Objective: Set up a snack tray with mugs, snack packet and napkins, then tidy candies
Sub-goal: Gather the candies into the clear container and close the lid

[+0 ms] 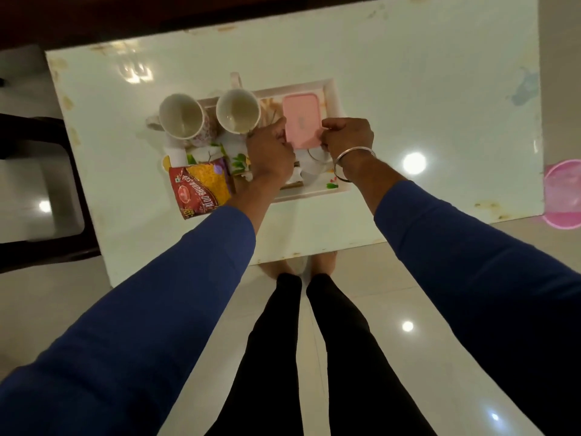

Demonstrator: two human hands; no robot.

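Observation:
A white floral tray [328, 91] lies on the white table [408, 105]. Two white mugs stand at its left end, one [181, 118] by the rim and one [238, 111] further in. A red and yellow snack packet [201, 187] leans over the tray's near left corner. My left hand [271, 152] and my right hand [347, 135] grip the two sides of a pink lidded box [302, 121] above the tray. White napkins [309, 171] lie partly hidden under my hands.
A dark chair [41, 184] stands left of the table. A pink plastic basin [564, 196] sits on the floor past the table's right edge. My legs stand at the table's near edge. The table's right half is bare.

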